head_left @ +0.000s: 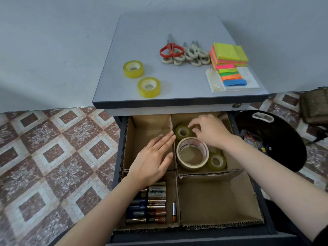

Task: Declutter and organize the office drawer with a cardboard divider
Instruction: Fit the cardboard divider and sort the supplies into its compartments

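My left hand [156, 157] lies flat over the bare far-left compartment of the drawer [195, 239]. Its fingers are straight and pressed together, and the tips touch the middle wall of the cardboard divider [178, 196]. That is the right job for it: the wall is thin and bends easily, so I brace it lightly without leaning and bowing it into the tape side. Below my wrist, the batteries [147, 205] are lined up in the near-left compartment, and I keep my forearm lifted off them.

Just across the wall, in the far-right compartment, stands the small tape roll [182, 132]. My right hand [209, 132] reaches over it with the fingers curled, and the fingertips [191, 124] seem to pinch its upper rim. I judge the step to be seating this roll. It is close against the masking tape roll [192, 153], so I should ease it towards the back corner and lay it flat instead of leaving it propped on edge, where it could roll. Another small roll [216, 162] sits just beside the masking tape on the right, and I must not knock it with my wrist.

The near-right compartment holds nothing that I can see. On the cabinet top [177, 101], two yellow tape rolls [149, 87] wait on the left, with the scissors [171, 49] and sticky notes [229, 54] farther right. A tight pack now leaves room for those two rolls.
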### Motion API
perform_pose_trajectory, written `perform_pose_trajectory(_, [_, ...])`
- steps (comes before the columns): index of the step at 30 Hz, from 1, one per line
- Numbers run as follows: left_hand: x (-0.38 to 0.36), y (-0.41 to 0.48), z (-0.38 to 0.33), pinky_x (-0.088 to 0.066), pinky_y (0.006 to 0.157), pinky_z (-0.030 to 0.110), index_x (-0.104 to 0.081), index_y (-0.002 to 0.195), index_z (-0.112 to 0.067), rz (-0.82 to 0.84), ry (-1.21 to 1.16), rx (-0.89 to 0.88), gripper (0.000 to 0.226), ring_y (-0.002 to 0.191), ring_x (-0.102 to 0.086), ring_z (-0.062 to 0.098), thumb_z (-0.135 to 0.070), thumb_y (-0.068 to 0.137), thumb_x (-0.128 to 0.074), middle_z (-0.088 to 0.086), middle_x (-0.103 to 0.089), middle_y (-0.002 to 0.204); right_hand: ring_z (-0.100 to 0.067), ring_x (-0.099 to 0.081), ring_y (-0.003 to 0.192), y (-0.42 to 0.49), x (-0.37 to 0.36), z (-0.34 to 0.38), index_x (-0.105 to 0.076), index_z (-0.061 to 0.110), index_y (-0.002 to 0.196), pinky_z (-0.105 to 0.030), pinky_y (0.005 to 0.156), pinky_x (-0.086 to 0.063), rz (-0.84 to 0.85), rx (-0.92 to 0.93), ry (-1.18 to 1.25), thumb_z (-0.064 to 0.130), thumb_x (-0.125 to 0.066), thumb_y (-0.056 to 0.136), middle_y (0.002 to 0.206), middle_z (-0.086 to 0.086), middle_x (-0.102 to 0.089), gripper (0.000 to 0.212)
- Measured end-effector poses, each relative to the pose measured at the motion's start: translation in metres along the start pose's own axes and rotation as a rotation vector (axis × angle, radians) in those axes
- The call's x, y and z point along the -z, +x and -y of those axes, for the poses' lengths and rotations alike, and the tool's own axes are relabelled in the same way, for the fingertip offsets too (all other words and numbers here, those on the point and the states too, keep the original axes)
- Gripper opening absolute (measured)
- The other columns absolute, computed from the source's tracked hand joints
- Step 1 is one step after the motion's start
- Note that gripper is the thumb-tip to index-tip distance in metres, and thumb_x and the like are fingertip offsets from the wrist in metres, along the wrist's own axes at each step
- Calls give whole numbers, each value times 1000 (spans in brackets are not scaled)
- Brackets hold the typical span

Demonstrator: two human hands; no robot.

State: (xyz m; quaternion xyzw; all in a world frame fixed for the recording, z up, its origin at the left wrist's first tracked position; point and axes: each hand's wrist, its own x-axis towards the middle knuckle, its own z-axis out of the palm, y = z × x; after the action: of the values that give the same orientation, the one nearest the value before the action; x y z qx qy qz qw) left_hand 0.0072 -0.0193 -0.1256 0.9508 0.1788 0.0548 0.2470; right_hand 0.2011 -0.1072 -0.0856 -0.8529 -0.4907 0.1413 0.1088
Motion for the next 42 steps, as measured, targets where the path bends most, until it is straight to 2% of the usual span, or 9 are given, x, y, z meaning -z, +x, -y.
perform_pose_trajectory(5, [12,4,-4,-24,114,40,-26,146,-34,68,0,38,53,143,-13,6,-51,96,-24,-25,-12,151,-9,-49,86,-30,22,20,-67,19,95,-21,73,-37,-77,56,23,22,-53,93,98,2,-64,15])
perform_pose_trajectory(9, [31,0,-16,-25,112,28,-59,126,-24,-78,-1,-10,32,136,-31,9,-30,96,-48,-12,-39,146,-7,-55,78,-45,45,37,-67,21,87,-16,65,-40,-128,114,107,21,-56,90,85,6,-64,11])
perform_pose_trajectory(12, [57,-5,-16,-49,90,32,-74,87,-17,-347,-57,-42,16,102,-56,8,-29,86,-62,-8,-68,106,-6,-54,78,-47,63,52,-67,19,90,-22,73,-47,-216,146,180,21,-59,89,89,6,-62,8])
perform_pose_trajectory(15, [94,-4,-10,-39,65,11,-58,67,-19,-527,-59,-18,28,71,-48,-1,-43,81,-53,-13,-55,72,-2,-47,73,-39,76,68,-66,17,99,-21,72,-42,-309,170,249,21,-62,88,96,4,-59,13])
perform_pose_trajectory(17, [118,2,-4,-39,61,12,-53,71,-19,-605,-41,0,26,68,-47,0,-44,80,-50,-14,-48,72,-3,-46,77,-30,81,80,-64,16,108,-17,73,-37,-348,170,269,25,-63,87,105,3,-58,23])
perform_pose_trajectory(22, [149,35,22,-46,80,27,-57,108,-13,-604,-21,158,25,90,-50,8,-19,86,-64,-3,-52,107,-16,-48,112,3,75,105,-45,11,133,-22,87,-37,-291,92,304,45,-67,82,125,-2,-50,65])
perform_pose_trajectory(27, [162,70,38,-42,88,25,-53,117,-9,-540,-77,260,34,107,-52,17,-18,86,-64,6,-49,122,-19,-49,117,27,63,119,-33,16,139,-27,82,-39,-264,53,193,63,-62,76,132,-1,-43,84])
perform_pose_trajectory(35, [156,111,51,-42,91,25,-37,138,-16,-454,-234,258,72,112,-49,15,-18,77,-75,5,-44,137,-19,-47,121,45,66,117,-37,27,138,-30,84,-40,-277,24,217,67,-66,69,133,3,-46,86])
perform_pose_trajectory(42, [144,117,50,-34,91,24,-41,138,-16,-516,-128,318,66,115,-48,25,-31,81,-71,13,-52,124,-18,-52,108,47,65,118,-52,30,129,-26,72,-35,-288,19,195,63,-64,74,115,2,-52,64])
